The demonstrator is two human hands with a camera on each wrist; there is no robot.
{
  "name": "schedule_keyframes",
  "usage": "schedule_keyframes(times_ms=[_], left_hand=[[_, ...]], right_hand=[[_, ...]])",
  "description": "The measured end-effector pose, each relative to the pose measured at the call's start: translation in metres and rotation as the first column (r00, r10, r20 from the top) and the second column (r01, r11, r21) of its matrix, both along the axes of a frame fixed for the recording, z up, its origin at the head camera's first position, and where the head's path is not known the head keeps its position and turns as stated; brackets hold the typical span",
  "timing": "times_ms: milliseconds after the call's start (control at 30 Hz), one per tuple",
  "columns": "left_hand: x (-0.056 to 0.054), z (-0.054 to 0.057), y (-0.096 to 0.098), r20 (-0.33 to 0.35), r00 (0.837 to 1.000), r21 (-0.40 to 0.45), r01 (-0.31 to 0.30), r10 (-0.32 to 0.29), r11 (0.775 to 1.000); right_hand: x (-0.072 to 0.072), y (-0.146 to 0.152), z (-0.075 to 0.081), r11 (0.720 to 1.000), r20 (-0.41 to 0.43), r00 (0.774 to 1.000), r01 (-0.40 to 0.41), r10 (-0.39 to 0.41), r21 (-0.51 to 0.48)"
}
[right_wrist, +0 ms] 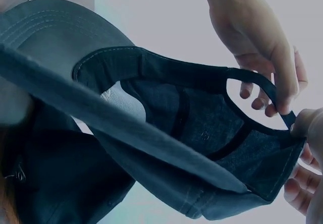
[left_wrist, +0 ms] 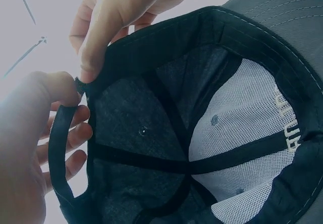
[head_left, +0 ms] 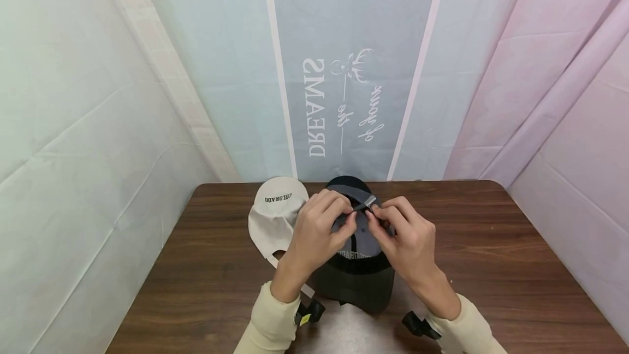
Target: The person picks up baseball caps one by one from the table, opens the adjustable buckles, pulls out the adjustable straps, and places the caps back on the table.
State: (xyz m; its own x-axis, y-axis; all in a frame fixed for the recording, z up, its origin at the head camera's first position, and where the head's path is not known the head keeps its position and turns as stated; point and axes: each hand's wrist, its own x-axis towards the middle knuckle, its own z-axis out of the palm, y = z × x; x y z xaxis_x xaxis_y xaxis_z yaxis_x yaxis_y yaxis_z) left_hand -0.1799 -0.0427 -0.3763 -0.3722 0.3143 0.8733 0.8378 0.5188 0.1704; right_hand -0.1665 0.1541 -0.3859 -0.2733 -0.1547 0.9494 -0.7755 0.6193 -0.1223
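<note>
A dark baseball cap (head_left: 361, 288) is tilted with its inside facing up and its brim toward the person, pale lettering showing inside. My left hand (head_left: 316, 223) pinches the cap's back strap (left_wrist: 59, 156) between thumb and fingers. Beside it, my right hand (head_left: 408, 234) pinches the other side of the back opening, close to a small light-coloured clasp (head_left: 369, 201). In the left wrist view the thumb tips nearly meet where the strap joins the cap. A dark strip (right_wrist: 116, 118) crosses the right wrist view close to the camera.
A white cap (head_left: 272, 223) lettered COLORADO lies to the left, partly behind the left hand. Both stand over a brown wooden table (head_left: 491, 266). Fabric curtains (head_left: 354, 26) enclose its back and sides.
</note>
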Motion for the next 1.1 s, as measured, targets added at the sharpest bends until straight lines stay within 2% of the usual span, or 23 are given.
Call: schedule_keyframes(times_ms=[367,800,967,1100], left_hand=[[-0.001,0.001,-0.010,0.031,1.000,0.057,0.002,-0.004,0.998],[-0.003,-0.005,-0.016,0.056,0.998,0.045,-0.031,0.028,0.999],[-0.005,-0.005,-0.017,0.057,0.996,0.036,-0.071,0.069,0.997],[-0.006,-0.006,-0.019,0.102,0.987,0.015,-0.128,0.126,0.992]], right_hand=[[-0.001,0.007,0.002,0.999,0.019,1.000,0.006,-0.005,-0.048],[0.000,0.009,0.002,0.997,0.099,0.995,-0.013,0.021,-0.082],[0.000,0.010,0.002,0.996,0.132,0.991,-0.013,0.025,-0.091],[0.001,0.010,0.002,0.996,0.142,0.989,-0.018,0.031,-0.091]])
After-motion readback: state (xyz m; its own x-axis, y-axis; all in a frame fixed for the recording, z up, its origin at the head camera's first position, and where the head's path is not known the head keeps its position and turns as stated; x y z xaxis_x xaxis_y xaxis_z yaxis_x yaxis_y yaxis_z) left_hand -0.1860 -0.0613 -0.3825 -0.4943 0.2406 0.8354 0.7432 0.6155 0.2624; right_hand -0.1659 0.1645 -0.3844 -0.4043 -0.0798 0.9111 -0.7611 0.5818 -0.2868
